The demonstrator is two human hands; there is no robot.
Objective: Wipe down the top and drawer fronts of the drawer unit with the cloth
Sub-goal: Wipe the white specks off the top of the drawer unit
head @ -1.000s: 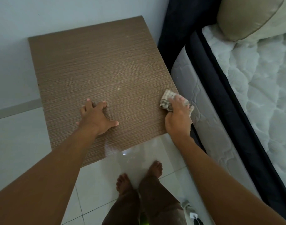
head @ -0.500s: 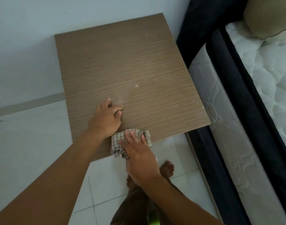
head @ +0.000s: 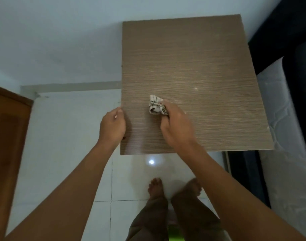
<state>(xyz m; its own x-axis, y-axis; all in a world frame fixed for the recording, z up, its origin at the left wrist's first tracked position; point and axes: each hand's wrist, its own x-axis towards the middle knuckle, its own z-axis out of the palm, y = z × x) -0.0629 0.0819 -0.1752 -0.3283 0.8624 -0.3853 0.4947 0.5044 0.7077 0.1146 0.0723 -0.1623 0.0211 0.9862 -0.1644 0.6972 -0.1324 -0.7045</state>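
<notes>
In the middle of the frame, the right hand [head: 174, 126], fingers pinching the bunched cloth [head: 155, 106], had slid it up the drawer unit [head: 200, 66] top from the near edge, while the left hand [head: 112, 126], fingers curled, had moved to its left edge, so only the top was being wiped.

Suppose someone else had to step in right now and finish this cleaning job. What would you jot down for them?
Right hand: closed on the bunched checked cloth, pressing it on the drawer unit's top, near the front-left part.
Left hand: empty, fingers curled at the top's left edge, seemingly steadying it.
Done: wiping of the top is under way; how much has been covered cannot be told. A small pale speck still sits to the right of the cloth.
Left: finish the top, including the speck and the back half, then wipe the drawer fronts, which are hidden below the top from this view.
</notes>
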